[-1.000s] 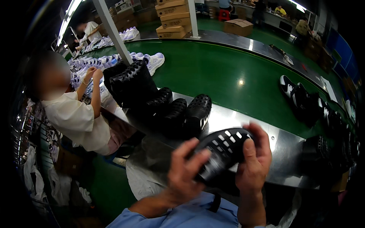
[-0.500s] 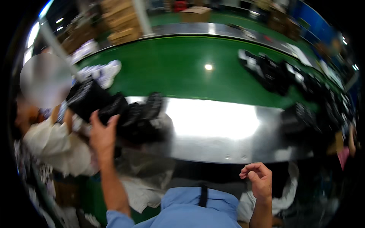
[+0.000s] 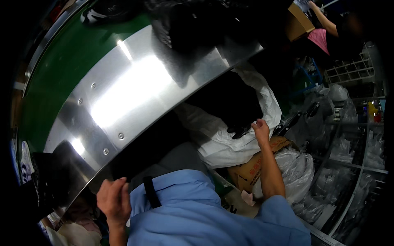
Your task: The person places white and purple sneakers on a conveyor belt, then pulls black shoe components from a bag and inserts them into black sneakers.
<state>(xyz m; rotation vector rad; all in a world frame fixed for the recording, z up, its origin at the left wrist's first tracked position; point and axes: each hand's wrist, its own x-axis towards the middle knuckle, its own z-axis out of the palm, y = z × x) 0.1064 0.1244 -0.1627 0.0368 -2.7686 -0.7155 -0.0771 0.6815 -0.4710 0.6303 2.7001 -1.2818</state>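
Observation:
My right hand reaches to the near rim of a large white sack that stands open below the table edge. Its fingers are closed, and what they hold, if anything, I cannot make out. Beside the fingertips lies a small black thing, and the sack's inside is very dark. My left hand is raised near the table's front edge, its fingers curled, with nothing visible in them. Dark shoes and black items too dark to tell apart lie on the table's far part.
A metal table edge runs diagonally beside a green surface. A brown printed sack and a clear plastic bag lie by my right arm. Wire racks hold plastic bags. Another person's arm is near a carton.
The view has swung right. My left hand, earlier by the black items at left, is now away from them with fingers curled. My right hand has gone to the white sack's rim.

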